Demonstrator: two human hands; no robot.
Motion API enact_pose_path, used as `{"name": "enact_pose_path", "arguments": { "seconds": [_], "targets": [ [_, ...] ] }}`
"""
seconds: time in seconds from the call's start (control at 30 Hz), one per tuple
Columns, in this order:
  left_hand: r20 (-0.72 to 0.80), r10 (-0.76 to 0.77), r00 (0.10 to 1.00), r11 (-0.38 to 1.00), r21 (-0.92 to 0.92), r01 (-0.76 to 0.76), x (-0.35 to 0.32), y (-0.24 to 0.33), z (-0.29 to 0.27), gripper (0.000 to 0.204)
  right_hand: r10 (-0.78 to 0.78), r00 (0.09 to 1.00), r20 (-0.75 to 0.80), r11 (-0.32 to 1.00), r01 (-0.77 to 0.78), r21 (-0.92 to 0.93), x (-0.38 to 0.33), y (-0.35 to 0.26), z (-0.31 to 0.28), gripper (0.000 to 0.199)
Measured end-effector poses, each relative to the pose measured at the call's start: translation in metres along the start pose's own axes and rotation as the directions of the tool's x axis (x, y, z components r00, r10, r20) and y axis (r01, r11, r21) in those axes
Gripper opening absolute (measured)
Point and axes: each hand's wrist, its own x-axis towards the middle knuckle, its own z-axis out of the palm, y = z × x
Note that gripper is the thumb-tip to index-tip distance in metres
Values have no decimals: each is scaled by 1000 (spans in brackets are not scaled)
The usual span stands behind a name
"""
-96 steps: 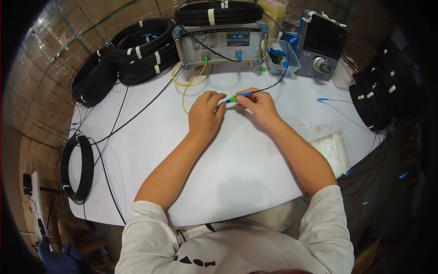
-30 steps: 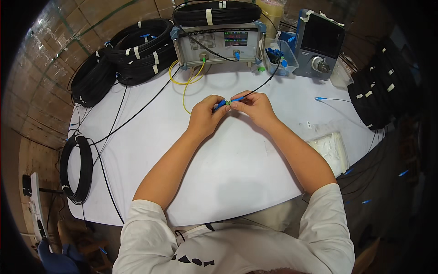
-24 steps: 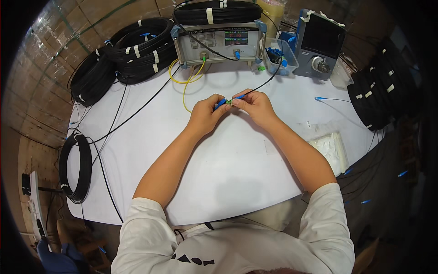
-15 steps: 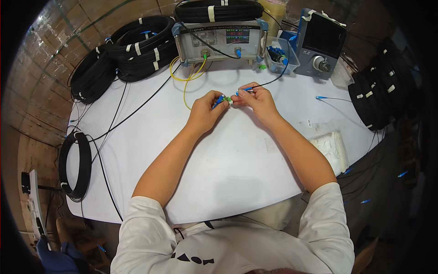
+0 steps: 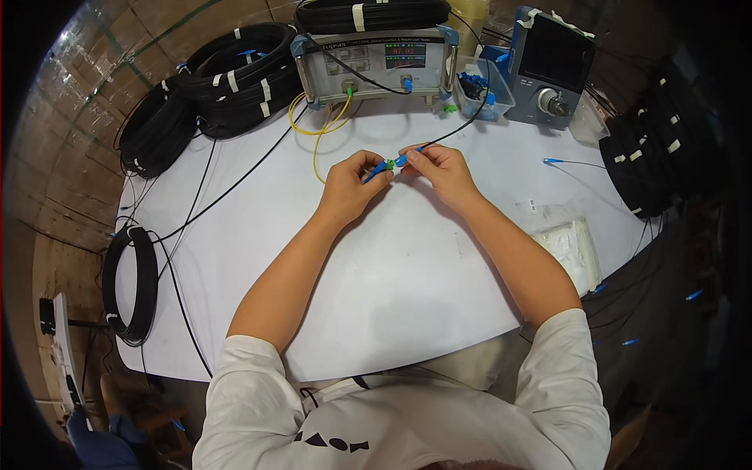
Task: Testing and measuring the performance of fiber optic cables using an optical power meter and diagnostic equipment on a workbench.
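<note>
Both hands meet in front of the grey test instrument (image 5: 374, 59). The left hand (image 5: 351, 184) pinches a blue and green connector (image 5: 381, 167); the right hand (image 5: 440, 168) pinches a blue plug (image 5: 402, 160) on a black cable (image 5: 462, 125), the two tips seemingly just touching. Mating them well calls for straight alignment and no twisting. The white table (image 5: 392, 290) lies bare nearer the person than the instrument; black cable coils (image 5: 227, 82) crowd its left.
</note>
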Motion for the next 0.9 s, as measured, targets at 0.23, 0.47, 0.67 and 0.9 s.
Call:
{"name": "enact_pose_path", "arguments": {
  "seconds": [0.23, 0.47, 0.67, 0.9],
  "targets": [
    [14, 2, 1000, 1000, -14, -2, -3, 0, 0, 24, 6, 1000, -20, 999, -5, 54, -1, 1, 2, 27],
    [65, -11, 998, 999, -34, 14, -6, 3, -1, 24, -14, 1000, 27, 986, 18, -166, -5, -3, 4, 26],
    [64, 5, 998, 991, -132, 4, -4, -4, 0, 20, -33, 998, 44, 969, 42, -243, -3, -2, 6, 26],
    [51, -37, 998, 995, -91, 42, -4, 5, 0, 27, -60, 997, 45, 976, 68, -208, -5, -3, 8, 25]
  ]
}}
